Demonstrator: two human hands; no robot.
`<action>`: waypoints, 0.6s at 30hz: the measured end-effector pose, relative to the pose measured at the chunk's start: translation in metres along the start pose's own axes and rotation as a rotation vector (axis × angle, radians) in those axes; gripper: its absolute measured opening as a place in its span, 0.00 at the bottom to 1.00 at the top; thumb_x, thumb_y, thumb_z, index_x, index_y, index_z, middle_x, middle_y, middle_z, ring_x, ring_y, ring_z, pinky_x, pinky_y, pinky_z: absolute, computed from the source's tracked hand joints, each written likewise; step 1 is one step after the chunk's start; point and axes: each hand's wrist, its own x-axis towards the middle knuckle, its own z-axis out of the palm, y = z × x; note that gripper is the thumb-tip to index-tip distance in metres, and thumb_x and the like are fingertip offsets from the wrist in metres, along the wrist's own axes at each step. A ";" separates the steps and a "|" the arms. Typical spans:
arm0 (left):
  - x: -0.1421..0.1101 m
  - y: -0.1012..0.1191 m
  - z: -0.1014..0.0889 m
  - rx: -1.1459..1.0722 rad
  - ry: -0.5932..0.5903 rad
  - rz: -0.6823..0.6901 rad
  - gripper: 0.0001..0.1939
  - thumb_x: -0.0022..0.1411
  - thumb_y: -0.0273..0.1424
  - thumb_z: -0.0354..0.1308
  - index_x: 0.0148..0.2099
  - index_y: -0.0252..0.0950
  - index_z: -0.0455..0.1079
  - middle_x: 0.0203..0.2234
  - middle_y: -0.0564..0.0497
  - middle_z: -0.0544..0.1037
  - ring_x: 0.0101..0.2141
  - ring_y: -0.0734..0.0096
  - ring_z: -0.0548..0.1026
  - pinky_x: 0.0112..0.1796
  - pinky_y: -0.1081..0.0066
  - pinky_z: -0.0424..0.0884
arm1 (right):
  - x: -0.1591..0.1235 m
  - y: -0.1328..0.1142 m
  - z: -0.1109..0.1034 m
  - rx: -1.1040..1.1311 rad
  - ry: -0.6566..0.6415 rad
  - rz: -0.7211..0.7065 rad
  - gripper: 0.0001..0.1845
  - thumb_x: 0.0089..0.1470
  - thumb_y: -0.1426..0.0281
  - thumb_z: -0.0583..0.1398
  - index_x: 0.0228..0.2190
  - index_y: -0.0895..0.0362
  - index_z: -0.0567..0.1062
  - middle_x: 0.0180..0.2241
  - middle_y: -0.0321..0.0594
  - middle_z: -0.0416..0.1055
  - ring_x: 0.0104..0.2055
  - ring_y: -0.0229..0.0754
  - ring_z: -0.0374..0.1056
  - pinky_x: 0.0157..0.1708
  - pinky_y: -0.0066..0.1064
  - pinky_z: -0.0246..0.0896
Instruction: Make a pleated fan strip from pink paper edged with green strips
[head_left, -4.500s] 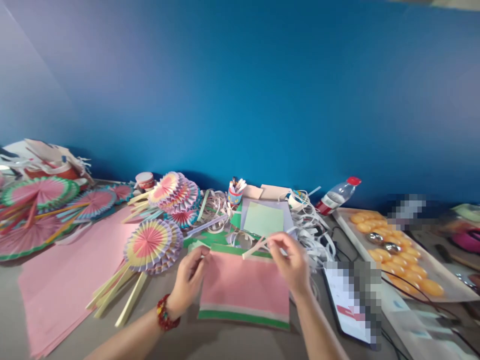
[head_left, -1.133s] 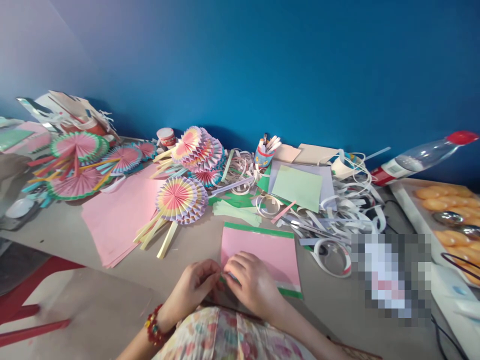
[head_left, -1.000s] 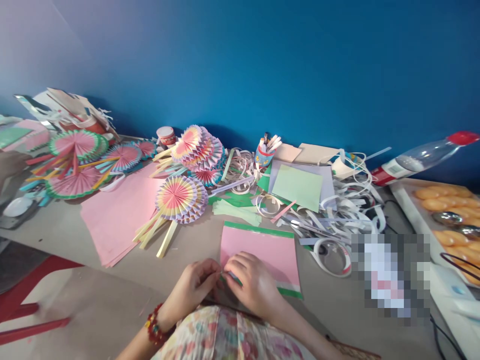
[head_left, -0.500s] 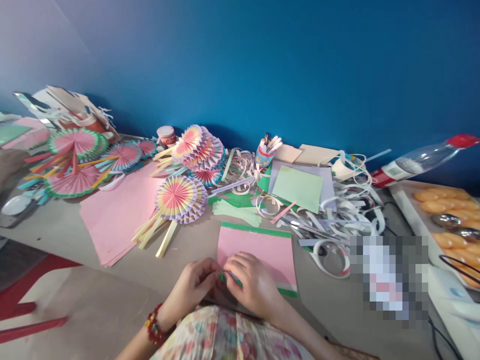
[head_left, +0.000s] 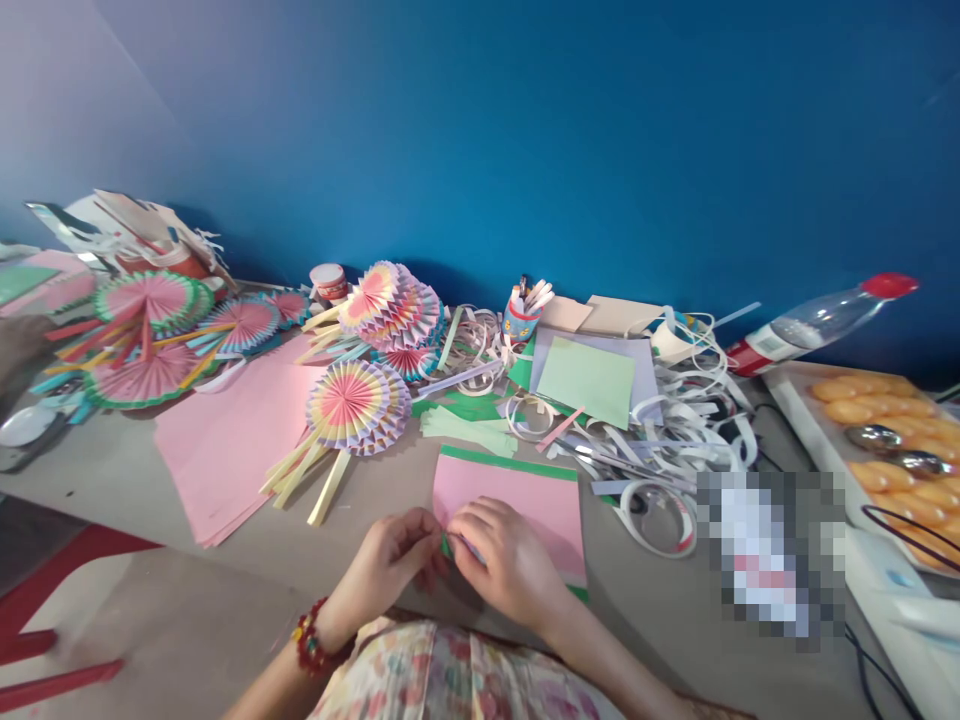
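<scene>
Pink sheet (head_left: 540, 515) on the table (head_left: 637, 625) | green bands (head_left: 510, 461) left to right, right ends nearer me; longer side unclear | left hand (head_left: 396, 558), right hand (head_left: 506, 565): fingers curled at near-left corner; whether gripping, I cannot tell

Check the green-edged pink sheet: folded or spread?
Mostly spread: the sheet shows its broad pink face between two green edges. Its near left corner is hidden; cannot tell there.

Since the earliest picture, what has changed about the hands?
The left hand came nearer along the left edge of the pink sheet. The right hand came leftward and nearer, beside it, no longer raising a pale strip. Paper fans and bottle stayed.
</scene>
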 end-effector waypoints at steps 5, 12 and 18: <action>0.004 0.002 0.003 0.022 0.011 0.031 0.16 0.68 0.41 0.54 0.35 0.34 0.68 0.22 0.53 0.76 0.21 0.74 0.74 0.26 0.77 0.68 | 0.000 0.000 -0.004 0.039 0.014 0.036 0.07 0.58 0.78 0.54 0.33 0.56 0.71 0.32 0.40 0.72 0.35 0.41 0.66 0.36 0.31 0.58; 0.010 0.005 0.005 0.112 0.027 0.062 0.14 0.68 0.40 0.53 0.35 0.35 0.68 0.20 0.54 0.76 0.22 0.73 0.75 0.25 0.77 0.66 | 0.000 0.003 -0.007 0.065 0.046 0.063 0.08 0.56 0.79 0.55 0.32 0.55 0.70 0.31 0.39 0.72 0.34 0.41 0.66 0.35 0.30 0.58; 0.011 0.009 0.007 0.152 0.023 0.073 0.12 0.68 0.37 0.52 0.34 0.35 0.68 0.20 0.54 0.76 0.22 0.72 0.75 0.25 0.77 0.66 | 0.000 0.006 -0.006 0.085 0.057 0.095 0.08 0.53 0.80 0.56 0.30 0.55 0.70 0.30 0.38 0.72 0.34 0.40 0.66 0.34 0.29 0.58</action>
